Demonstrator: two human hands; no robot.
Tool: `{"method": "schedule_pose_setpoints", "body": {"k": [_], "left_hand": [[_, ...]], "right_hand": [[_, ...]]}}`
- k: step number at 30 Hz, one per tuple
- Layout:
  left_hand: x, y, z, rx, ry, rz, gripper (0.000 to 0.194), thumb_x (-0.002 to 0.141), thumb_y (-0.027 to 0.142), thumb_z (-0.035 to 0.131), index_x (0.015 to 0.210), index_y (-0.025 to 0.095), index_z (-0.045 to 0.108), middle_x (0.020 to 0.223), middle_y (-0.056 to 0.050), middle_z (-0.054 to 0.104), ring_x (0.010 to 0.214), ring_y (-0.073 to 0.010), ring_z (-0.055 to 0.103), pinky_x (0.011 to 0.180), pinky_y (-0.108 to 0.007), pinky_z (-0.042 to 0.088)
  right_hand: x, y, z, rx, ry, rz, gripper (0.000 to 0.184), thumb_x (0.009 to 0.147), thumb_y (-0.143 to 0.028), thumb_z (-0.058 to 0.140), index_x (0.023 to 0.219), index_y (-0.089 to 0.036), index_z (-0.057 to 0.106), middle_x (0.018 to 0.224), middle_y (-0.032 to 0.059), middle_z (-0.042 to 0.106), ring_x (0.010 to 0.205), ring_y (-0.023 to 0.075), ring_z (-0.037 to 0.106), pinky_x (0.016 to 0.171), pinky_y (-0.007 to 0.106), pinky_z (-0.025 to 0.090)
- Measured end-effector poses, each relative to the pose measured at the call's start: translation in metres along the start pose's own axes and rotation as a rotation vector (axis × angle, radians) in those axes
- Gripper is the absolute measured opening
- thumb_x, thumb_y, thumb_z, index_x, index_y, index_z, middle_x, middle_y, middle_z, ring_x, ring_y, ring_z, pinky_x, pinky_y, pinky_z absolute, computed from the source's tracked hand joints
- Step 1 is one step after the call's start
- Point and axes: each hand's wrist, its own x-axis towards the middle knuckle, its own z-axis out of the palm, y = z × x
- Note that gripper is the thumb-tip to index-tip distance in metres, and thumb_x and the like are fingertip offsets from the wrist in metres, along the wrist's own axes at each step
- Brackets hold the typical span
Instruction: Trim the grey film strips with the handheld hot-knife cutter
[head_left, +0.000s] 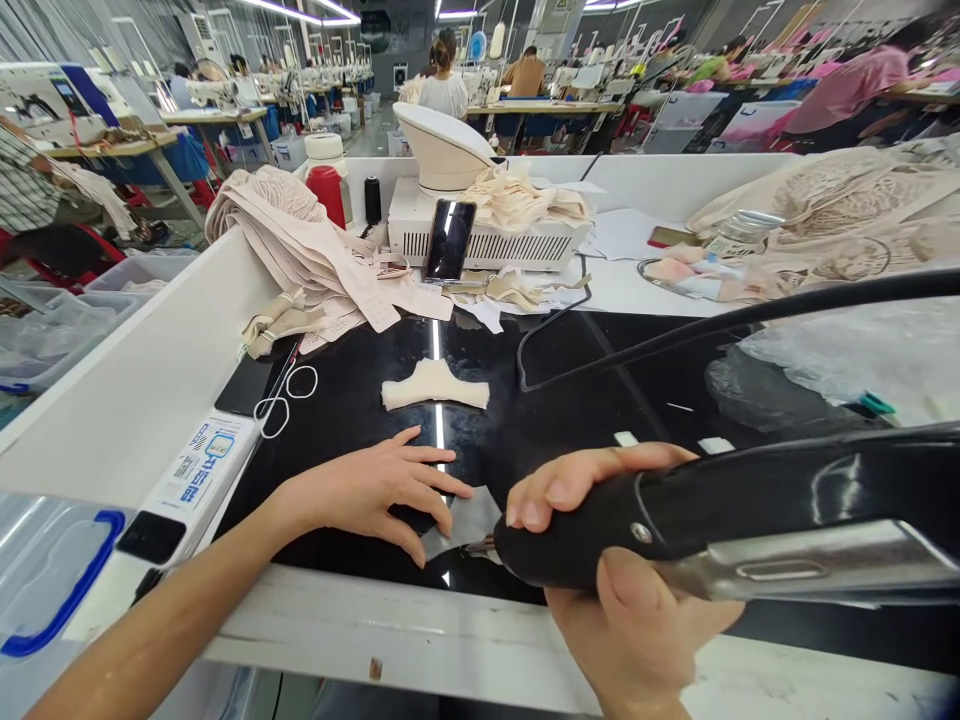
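My left hand (pixel 390 490) lies over the black tabletop with its fingers spread. Its fingertips touch a thin, greyish see-through piece (pixel 480 505). My right hand (pixel 637 600) is wrapped round a thick black corded handheld power tool (pixel 585 535), which has a long metal lever along its side. The tool's narrow metal tip points left at the near edge of the greyish piece, close to my left fingers; whether they touch I cannot tell. Beyond my left hand, a cream padded fabric piece (pixel 435 385) with a raised middle lies flat.
A phone (pixel 450 240) leans on a white vented box (pixel 487 240). Beige fabric strips (pixel 322 250) pile up at the back left. A thick black cable (pixel 712 325) arches across the right side, near clear plastic (pixel 885 350). A white carton (pixel 199 470) lies left. People work at machines beyond.
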Motion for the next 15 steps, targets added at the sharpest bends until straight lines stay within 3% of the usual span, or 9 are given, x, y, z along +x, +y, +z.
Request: {"method": "schedule_pose_setpoints", "body": {"k": [15], "left_hand": [[0.0045, 0.0076, 0.0, -0.075, -0.012, -0.071, 0.014, 0.091, 0.035, 0.072, 0.101, 0.027, 0.067, 0.148, 0.001, 0.057, 0.153, -0.0302, 0.025, 0.123, -0.064, 0.001]], "right_hand": [[0.0006, 0.0051, 0.0011, 0.05, -0.053, 0.015, 0.035, 0.086, -0.038, 0.076, 0.114, -0.028, 0.057, 0.08, -0.0033, 0.058, 0.063, 0.0147, 0.058, 0.058, 0.031, 0.052]]}}
